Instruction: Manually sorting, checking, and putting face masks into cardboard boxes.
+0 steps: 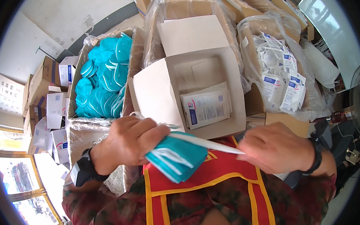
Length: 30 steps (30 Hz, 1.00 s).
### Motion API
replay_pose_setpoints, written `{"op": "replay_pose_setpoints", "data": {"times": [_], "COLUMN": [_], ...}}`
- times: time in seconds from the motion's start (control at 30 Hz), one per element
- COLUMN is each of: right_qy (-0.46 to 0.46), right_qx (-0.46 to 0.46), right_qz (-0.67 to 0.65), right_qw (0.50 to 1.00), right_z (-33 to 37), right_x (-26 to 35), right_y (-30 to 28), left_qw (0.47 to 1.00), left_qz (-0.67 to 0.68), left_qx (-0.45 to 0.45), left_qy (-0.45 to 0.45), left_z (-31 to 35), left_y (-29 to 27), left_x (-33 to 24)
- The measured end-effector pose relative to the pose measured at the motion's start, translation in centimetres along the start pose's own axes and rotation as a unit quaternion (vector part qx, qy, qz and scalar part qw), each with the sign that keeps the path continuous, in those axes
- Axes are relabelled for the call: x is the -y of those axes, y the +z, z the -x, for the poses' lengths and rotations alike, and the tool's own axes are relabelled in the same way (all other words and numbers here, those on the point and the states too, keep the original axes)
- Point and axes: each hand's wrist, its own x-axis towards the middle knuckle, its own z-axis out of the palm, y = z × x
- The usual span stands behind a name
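In front of my chest, my left hand [134, 140] is closed round a small bundle of teal face masks [178, 155] with white elastic loops hanging over it. A long white strip [208, 143] runs from the top of the bundle to my right hand [273, 146], whose fingers are closed on its end. Whether this strip is a strap or the edge of a pouch, I cannot tell. Just beyond both hands stands an open white carton [238, 105], its flaps folded out. Flat white-and-blue packets [206, 105] lie in it.
A plastic-lined box [71, 106] heaped with loose teal masks [105, 81] stands at the left. Another lined box [249, 43] at the right holds several white-and-blue packets [288, 82]. Small cartons [56, 104] are stacked at the far left. A fan [356, 99] stands at the right edge.
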Motion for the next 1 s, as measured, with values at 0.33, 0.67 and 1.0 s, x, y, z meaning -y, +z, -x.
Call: {"op": "replay_pose_setpoints", "data": {"times": [0.33,0.67,1.0], "right_qy": [0.075,0.169,0.323], "right_qx": [0.069,0.0,-0.076], "right_qz": [-0.051,0.002,-0.373], "right_qw": [0.994,0.986,0.866], "right_z": [5.4,8.6,3.0], "right_x": [0.7,1.8,-3.6], "right_y": [-1.9,-3.2,-0.5], "left_qw": [0.999,0.982,0.994], "left_qz": [-0.033,-0.133,-0.104], "left_qx": [0.023,0.068,-0.033], "left_qy": [0.005,-0.116,-0.013], "left_z": [1.5,6.9,2.2], "left_y": [-0.6,-0.2,0.9], "left_x": [0.3,5.1,2.6]}}
